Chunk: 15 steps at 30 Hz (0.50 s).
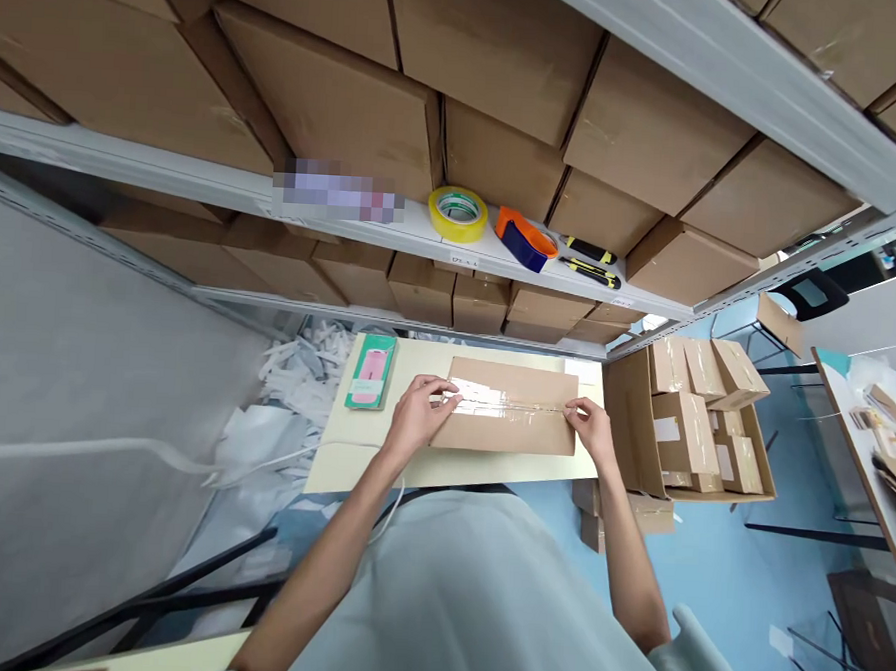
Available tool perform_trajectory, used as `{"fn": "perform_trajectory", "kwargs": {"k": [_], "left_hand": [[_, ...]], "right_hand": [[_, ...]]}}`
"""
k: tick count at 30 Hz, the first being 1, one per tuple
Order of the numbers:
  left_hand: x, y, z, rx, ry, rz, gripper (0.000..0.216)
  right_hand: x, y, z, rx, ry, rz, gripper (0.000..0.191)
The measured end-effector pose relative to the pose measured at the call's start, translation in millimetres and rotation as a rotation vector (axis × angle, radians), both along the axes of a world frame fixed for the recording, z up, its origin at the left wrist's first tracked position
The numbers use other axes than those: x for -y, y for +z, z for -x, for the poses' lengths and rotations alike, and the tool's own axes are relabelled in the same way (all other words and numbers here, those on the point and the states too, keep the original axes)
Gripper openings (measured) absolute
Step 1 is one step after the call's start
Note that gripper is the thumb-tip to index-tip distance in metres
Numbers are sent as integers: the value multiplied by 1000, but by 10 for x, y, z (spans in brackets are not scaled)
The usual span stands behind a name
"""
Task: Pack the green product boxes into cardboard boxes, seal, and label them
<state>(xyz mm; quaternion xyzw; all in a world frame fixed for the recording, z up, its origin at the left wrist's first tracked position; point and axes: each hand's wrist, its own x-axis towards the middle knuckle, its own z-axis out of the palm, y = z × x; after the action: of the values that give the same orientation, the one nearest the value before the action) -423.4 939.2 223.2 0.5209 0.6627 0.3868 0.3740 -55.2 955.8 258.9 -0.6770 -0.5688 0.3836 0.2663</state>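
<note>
Currently: tape seam being pressed on flat carton

Both hands are working a flat brown cardboard box (510,407) lying on the pale tabletop (351,461). Left hand (418,416) is pressing fingers flat on the clear tape strip (490,398); right hand (591,428) is pinching its far end. Judgement: sealing is under way; smoothing the strip firmly should follow. A green-and-pink packet (371,372) is lying nearby.

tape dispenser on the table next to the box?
No, the orange-and-blue tape dispenser sits up on the shelf, beside the yellow tape roll, not by the box.
</note>
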Motion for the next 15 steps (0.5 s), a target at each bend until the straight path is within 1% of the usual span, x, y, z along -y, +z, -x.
{"fn": "perform_trajectory", "kwargs": {"k": [3, 5, 7, 11, 15], "left_hand": [[-66, 52, 20, -42, -36, 57, 25], [-94, 114, -12, -129, -41, 87, 20], [-104, 181, -49, -208, -43, 115, 18], [-53, 262, -23, -236, -75, 137, 18], [42, 251, 103, -204, -73, 137, 19]], "right_hand": [[-91, 68, 47, 182, 20, 45, 17], [-139, 114, 85, 291, 28, 71, 14], [-172, 155, 114, 349, 42, 91, 12], [-184, 203, 133, 273, 67, 107, 14], [-165, 224, 172, 228, 88, 96, 25]]}}
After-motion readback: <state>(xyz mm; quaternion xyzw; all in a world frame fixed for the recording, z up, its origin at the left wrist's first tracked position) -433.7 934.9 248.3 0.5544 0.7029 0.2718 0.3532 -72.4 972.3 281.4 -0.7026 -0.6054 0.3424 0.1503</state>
